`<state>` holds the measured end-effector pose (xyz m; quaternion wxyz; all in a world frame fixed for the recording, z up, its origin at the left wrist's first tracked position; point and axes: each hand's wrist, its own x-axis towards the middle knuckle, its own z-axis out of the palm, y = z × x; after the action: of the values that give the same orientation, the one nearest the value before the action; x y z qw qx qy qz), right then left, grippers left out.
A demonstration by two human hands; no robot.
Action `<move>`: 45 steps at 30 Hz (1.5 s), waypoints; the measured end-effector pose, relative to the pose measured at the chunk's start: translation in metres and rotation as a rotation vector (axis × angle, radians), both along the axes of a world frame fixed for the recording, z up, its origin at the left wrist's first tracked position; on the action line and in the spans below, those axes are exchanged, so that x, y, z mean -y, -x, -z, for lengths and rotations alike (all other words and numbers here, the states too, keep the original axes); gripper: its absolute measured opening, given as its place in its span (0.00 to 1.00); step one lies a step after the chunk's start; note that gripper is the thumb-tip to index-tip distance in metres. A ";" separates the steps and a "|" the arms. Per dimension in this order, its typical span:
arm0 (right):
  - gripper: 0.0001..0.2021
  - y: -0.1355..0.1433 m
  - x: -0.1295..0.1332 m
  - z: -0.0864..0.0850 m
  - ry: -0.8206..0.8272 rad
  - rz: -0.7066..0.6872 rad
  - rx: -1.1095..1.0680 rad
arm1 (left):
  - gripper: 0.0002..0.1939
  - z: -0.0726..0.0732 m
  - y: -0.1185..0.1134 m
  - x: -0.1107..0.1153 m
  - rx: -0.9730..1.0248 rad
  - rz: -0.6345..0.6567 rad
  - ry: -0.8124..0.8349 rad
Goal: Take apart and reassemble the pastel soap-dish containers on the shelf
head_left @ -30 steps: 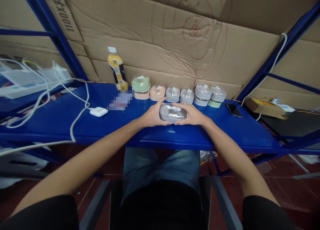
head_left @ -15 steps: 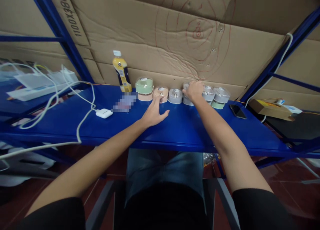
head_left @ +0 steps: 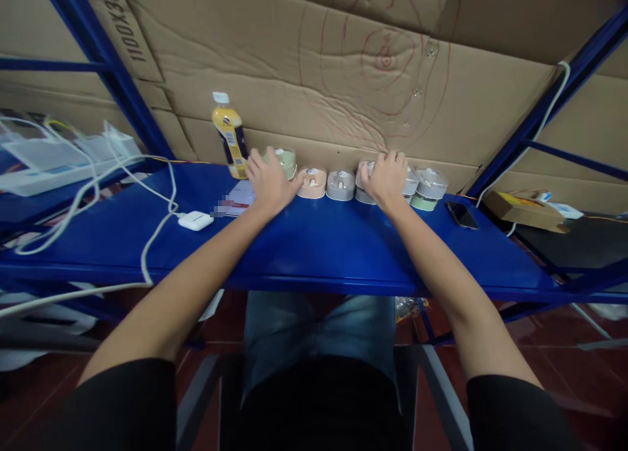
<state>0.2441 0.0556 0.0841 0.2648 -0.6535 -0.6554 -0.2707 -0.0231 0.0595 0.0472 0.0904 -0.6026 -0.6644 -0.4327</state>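
Note:
Small rounded boxes with clear lids stand in a row along the back of the blue shelf. My left hand (head_left: 269, 184) is around the green box (head_left: 285, 162) at the left end, thumb on its right side and fingers on its left; its lower part is hidden behind the hand. To its right sit a single peach box (head_left: 313, 184) and a single grey box (head_left: 340, 186). My right hand (head_left: 387, 181) grips a stacked grey box (head_left: 364, 190) from above, partly covering it. Another stack, a grey box (head_left: 432, 182) over a green one (head_left: 424, 203), ends the row.
A yellow drink bottle (head_left: 228, 137) stands left of my left hand, with a partly blurred flat packet (head_left: 240, 197) in front. A white earphone case (head_left: 195, 220) and white cables lie further left. A phone (head_left: 462, 215) lies right. Cardboard (head_left: 255, 78) walls the back.
My left hand has moved left from the single peach box to the green box and closed around it. My right hand stays at the grey stack. The view has shifted slightly.

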 end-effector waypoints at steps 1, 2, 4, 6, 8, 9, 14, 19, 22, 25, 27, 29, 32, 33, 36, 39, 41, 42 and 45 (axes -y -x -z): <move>0.25 -0.007 0.006 0.004 0.019 -0.015 0.004 | 0.53 -0.005 0.001 -0.007 0.028 -0.045 0.028; 0.24 -0.014 0.012 0.008 0.048 -0.037 0.013 | 0.56 -0.009 0.001 -0.014 0.058 -0.073 0.062; 0.24 -0.025 0.020 0.018 0.126 -0.099 0.038 | 0.60 -0.012 0.000 -0.026 0.116 -0.090 0.132; 0.24 -0.028 0.024 0.026 0.205 -0.183 0.061 | 0.60 -0.011 -0.002 -0.034 0.164 -0.084 0.163; 0.24 -0.023 0.025 0.032 0.263 -0.302 0.088 | 0.59 -0.007 -0.002 -0.039 0.194 -0.077 0.153; 0.25 -0.016 0.024 0.035 0.281 -0.366 0.108 | 0.58 -0.006 -0.002 -0.040 0.203 -0.073 0.140; 0.36 0.030 0.007 0.050 0.350 -0.480 0.196 | 0.58 -0.001 0.004 -0.038 0.222 -0.033 0.130; 0.37 0.049 0.007 0.058 0.383 -0.403 0.166 | 0.61 0.000 0.010 -0.031 0.212 -0.009 0.180; 0.33 0.044 0.028 0.056 0.358 -0.445 0.169 | 0.60 -0.001 0.011 -0.027 0.208 -0.014 0.156; 0.27 0.040 0.050 0.051 0.337 -0.480 0.114 | 0.58 -0.002 0.009 -0.023 0.177 0.001 0.149; 0.26 0.040 0.058 0.047 0.309 -0.457 0.045 | 0.58 -0.002 0.006 -0.021 0.163 0.009 0.178; 0.29 0.044 0.061 0.043 0.267 -0.375 -0.042 | 0.58 -0.004 0.003 -0.018 0.160 0.000 0.202; 0.36 0.050 0.057 0.038 0.254 -0.214 -0.168 | 0.58 -0.007 -0.002 -0.010 0.120 -0.044 0.187; 0.38 0.051 0.055 0.037 0.280 -0.175 -0.201 | 0.57 -0.008 -0.003 -0.005 0.084 -0.048 0.165; 0.36 0.052 0.053 0.036 0.384 -0.132 -0.245 | 0.52 -0.008 -0.007 0.014 -0.084 0.013 0.113; 0.34 0.050 0.060 0.034 0.452 -0.110 -0.236 | 0.46 0.000 -0.011 0.030 -0.241 0.109 0.191; 0.36 0.048 0.066 0.032 0.502 -0.082 -0.234 | 0.39 0.007 -0.015 0.034 -0.314 0.154 0.254; 0.38 0.048 0.068 0.030 0.528 -0.070 -0.236 | 0.34 0.011 -0.016 0.034 -0.342 0.175 0.272; 0.42 0.045 0.071 0.028 0.581 -0.061 -0.229 | 0.26 0.016 -0.023 0.024 -0.381 0.241 0.262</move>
<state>0.1996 -0.0149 0.0558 0.1472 -0.7080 -0.6906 0.0112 -0.0003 0.0352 0.0310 0.0831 -0.7545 -0.6092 -0.2294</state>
